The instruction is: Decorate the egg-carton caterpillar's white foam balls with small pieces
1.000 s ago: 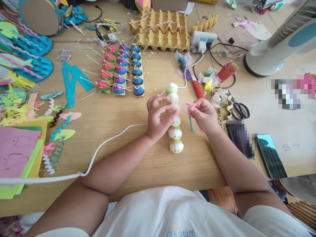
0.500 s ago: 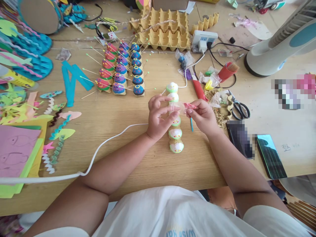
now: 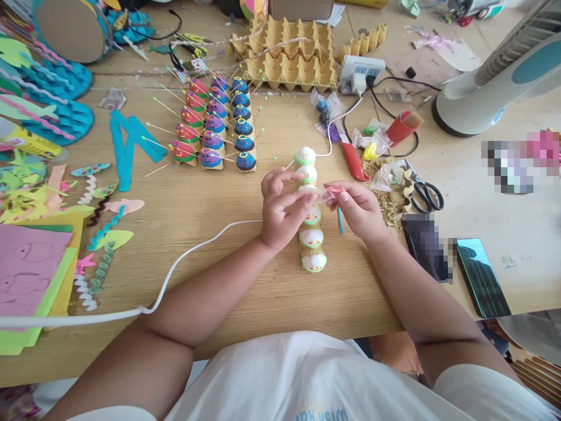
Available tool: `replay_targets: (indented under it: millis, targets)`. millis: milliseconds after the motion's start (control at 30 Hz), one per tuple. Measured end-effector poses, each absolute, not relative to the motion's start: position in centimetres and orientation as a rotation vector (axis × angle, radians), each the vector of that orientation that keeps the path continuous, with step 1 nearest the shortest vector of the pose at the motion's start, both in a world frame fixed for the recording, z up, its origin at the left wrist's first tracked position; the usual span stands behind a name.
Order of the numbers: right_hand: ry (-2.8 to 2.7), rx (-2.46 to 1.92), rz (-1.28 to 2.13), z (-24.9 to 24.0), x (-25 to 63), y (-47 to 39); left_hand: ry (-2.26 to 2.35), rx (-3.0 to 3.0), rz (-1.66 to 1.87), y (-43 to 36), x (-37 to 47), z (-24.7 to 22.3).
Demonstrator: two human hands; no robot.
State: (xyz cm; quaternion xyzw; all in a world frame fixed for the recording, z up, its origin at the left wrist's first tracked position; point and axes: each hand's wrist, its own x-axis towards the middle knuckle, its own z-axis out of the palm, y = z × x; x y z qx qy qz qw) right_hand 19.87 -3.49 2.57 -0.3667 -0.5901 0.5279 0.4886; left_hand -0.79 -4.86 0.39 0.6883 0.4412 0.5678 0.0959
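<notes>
The small clear packet [image 3: 333,190] with pink stuff in it sits in the gap between your 2 hands, up against your right hand [image 3: 362,207] and therefore nearer to that one. Your right thumb and fingers pinch the pink part. From there the clear film points leftward, toward the fingertips of your left hand [image 3: 283,213], so the packet's long axis seems to run crosswise, from hand to hand. That sets it across the row of white-topped cups [image 3: 312,237], which stretches away from you along the counter [image 3: 210,292] behind the packet's left end. Your left thumb and nearest finger are close together at the film's end, with the other fingers raised and loosely curled.

You can't tell from here whether the left fingertips have actually caught the film: it is see-through, and a pale cup top shows right behind it. Of the 6 cups that can be made out, the 3rd from the far end is mostly covered by your fingers and the film. How high your hands are above the row is hard to judge from overhead. The packet's opening can't be made out, and your right fingers cover part of the pink. The blue stick [image 3: 340,222] lies near your right thumb, its far end possibly hidden by that hand. The white cable [image 3: 193,248] disappears behind your left hand.
</notes>
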Motion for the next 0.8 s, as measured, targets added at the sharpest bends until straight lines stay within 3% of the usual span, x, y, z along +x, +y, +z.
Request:
replay_targets:
  millis: [800]
  targets:
    - [-1.133,-0.878,1.295,3.06,19.28,-2.69,1.306,1.959,1.628,-5.16,-0.76,1.07]
